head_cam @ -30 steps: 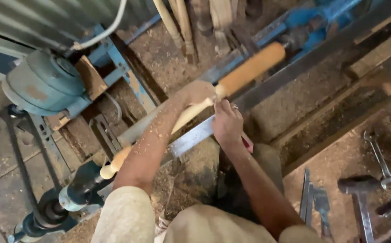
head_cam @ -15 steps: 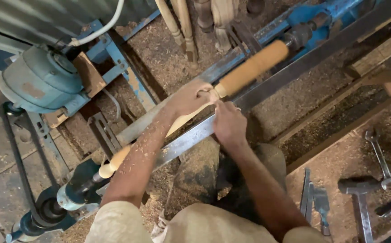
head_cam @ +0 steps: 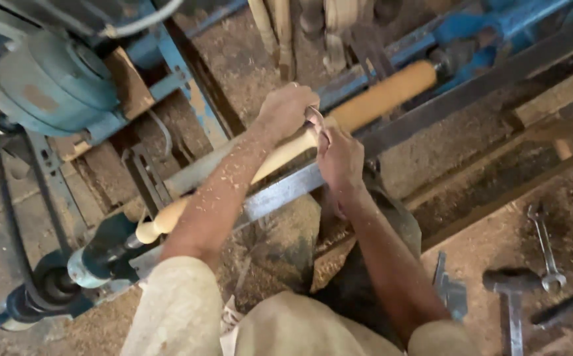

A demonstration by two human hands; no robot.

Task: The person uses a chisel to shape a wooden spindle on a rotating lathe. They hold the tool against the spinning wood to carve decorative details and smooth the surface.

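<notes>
- While a long wooden spindle [head_cam: 372,102] is lying mounted across a blue lathe [head_cam: 187,99], the person is leaning over it with both bare hands meeting near its middle.
- The spindle is running diagonally from lower left to upper right — its right stretch is looking thick, rough and orange-brown, while its left stretch is looking slimmer, pale and smooth, ending in a rounded knob.
- The left hand [head_cam: 286,109] is resting over the top of the spindle, fingers curled down around it.
- The right hand [head_cam: 339,158] is sitting just beside it, fingers closed on a thin metal tool [head_cam: 316,118] whose tip is touching the wood.
- A flat steel rail [head_cam: 280,194] is running under both forearms, which are wearing flecks of sawdust.
- On the sawdust-covered floor at right, a hammer [head_cam: 511,290] and a wrench [head_cam: 545,247] are lying well apart from the hands.
</notes>
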